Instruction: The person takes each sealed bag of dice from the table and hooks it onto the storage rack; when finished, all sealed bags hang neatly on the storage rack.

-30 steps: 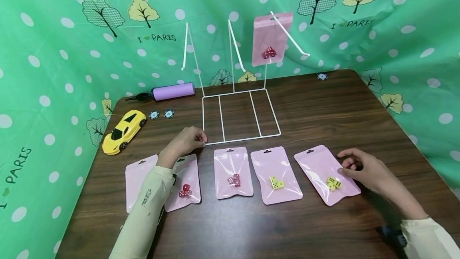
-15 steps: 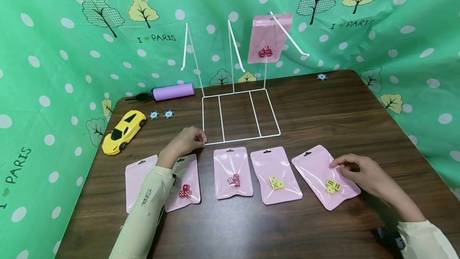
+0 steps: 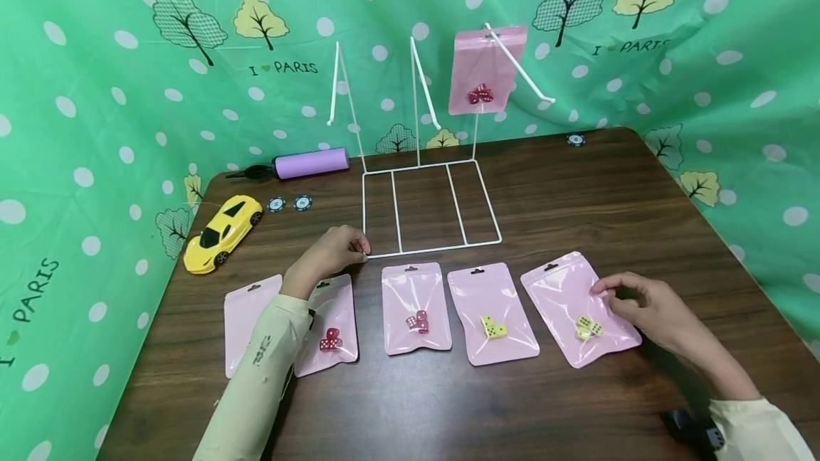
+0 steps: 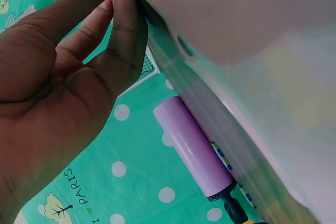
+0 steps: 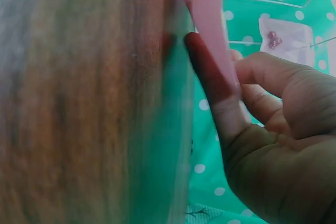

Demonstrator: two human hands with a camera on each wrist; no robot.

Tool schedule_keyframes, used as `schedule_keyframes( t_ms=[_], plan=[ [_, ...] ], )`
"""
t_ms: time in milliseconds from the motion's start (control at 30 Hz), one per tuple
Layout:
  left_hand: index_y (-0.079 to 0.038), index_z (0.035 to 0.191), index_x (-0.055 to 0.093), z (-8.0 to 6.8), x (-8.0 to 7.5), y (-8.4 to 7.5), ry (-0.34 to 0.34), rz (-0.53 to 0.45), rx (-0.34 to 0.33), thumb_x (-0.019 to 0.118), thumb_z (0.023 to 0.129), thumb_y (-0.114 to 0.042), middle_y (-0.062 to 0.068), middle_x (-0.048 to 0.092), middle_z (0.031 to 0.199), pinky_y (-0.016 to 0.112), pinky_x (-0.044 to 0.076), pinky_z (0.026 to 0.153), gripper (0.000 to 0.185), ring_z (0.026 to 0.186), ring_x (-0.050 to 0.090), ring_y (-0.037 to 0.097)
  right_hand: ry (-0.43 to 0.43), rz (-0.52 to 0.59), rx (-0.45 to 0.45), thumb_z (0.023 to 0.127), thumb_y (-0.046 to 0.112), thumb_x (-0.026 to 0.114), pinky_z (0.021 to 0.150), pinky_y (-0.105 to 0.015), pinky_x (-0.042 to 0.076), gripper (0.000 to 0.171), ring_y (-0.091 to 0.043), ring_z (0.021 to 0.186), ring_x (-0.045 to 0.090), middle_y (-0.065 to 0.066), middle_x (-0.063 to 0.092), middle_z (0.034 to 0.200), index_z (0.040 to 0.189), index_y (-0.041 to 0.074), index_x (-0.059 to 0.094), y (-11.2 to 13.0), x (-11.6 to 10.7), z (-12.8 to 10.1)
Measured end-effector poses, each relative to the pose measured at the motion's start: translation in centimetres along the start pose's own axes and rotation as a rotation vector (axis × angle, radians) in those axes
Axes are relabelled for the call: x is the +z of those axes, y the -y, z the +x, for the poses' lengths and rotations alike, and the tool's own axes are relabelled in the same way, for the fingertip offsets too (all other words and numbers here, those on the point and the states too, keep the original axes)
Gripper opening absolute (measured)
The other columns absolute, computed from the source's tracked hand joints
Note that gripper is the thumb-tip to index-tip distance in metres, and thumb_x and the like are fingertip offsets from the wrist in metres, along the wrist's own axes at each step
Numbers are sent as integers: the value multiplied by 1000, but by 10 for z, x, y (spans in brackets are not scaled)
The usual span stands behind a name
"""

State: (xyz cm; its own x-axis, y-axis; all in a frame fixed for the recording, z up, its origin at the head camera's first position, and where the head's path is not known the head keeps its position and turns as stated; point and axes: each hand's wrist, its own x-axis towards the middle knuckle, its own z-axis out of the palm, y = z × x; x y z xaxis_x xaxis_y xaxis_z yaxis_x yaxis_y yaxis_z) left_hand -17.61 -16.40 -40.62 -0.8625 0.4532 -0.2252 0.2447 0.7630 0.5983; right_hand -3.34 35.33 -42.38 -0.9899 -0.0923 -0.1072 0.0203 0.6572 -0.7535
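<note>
Bracing left, pinching right

Head view: the rightmost pink pouch (image 3: 566, 297) lies at the desk's (image 3: 461, 404) near side, just beside another pouch (image 3: 480, 297), its hang hole pointing away and yellow dice (image 3: 588, 328) showing low inside. The right grip (image 3: 653, 308) is nearly closed at its right-hand long edge. The left grip (image 3: 327, 255) meets the near left corner of the white wire rack (image 3: 435, 249).

Left wrist view: thumb and fingertips come together on that corner, though the contact itself is partly cut off. Light, downward pressure should serve best here; pulling could skew the rack.

Right wrist view: the pouch's edge runs between thumb and fingers, the grip parted only by the film. Whether the whole pouch is clear of the desk, I cannot tell. The dice probably make the lower end heavy, so a pinch nearer the top band, leaving the hang hole uncovered, would steady it better; a smooth lift beats dragging, which might crease the film.
</note>
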Motion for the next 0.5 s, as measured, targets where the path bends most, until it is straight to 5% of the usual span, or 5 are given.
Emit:
schedule_keyframes(
  t_ms=[133, 267, 500],
  plan=[
    [-2, 97, 76, 0, -1, 0, -5, 0, 4, 73, 99, 4, 9, 72, 90, 36, 57, 76, 7, 83, 65, 20, -82, 49, -20, 104, 3, 70, 57, -28, 44, 14, -9, 72, 53, 16, 67, 112, 116, 1, 74, 1, -1, 2],
    [-1, 98, 76, 1, 0, 0, -1, -5, -2, 72, 100, 4, 9, 72, 91, 36, 56, 77, 7, 83, 64, 20, -143, 100, -38, 106, 10, 71, 54, -32, 38, 14, -13, 65, 48, 33, 61, 109, 118, 7, 76, 5, -5, 6],
    [-2, 99, 76, 2, 1, 1, 17, -10, -18, 71, 101, 2, 9, 72, 93, 37, 57, 80, 7, 85, 64, 21, -241, 165, -155, 105, 2, 69, 57, -21, 44, 17, -9, 68, 55, 26, 65, 113, 120, 6, 75, 28, -7, 20]
  ],
)
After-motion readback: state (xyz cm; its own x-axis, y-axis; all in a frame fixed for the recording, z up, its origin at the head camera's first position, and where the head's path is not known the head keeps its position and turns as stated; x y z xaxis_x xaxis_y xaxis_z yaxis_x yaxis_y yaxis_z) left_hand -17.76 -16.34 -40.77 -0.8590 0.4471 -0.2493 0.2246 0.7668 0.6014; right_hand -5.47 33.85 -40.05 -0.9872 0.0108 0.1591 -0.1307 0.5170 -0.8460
